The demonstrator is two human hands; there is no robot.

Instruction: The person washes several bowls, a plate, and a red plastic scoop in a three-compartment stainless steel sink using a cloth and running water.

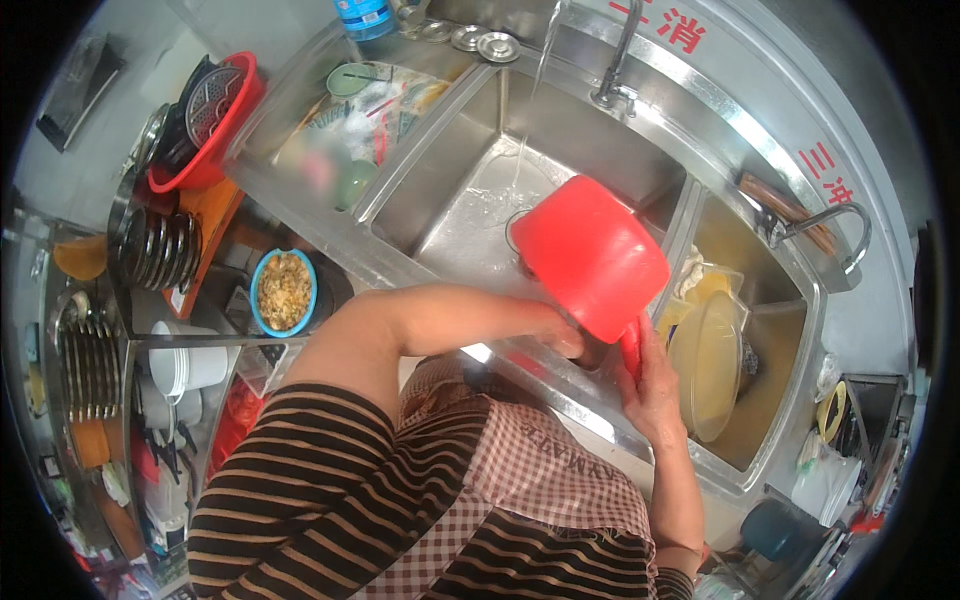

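Observation:
My right hand grips the handle of a red plastic water dipper. The dipper is tilted over the middle basin of a stainless steel sink, its underside and side toward me, so its inside is hidden. My left hand is at the near rim of that basin, just below the dipper. Its fingers are partly hidden, and whether they touch anything cannot be made out. A stream of water falls into the basin and spreads thinly over its floor.
The left basin holds green bowls and soapy dishes. In the right basin, a pale yellow plastic colander or bowl leans in brownish water. Metal lids line the back ledge beside a blue bottle. A blue-rimmed container holds food scraps.

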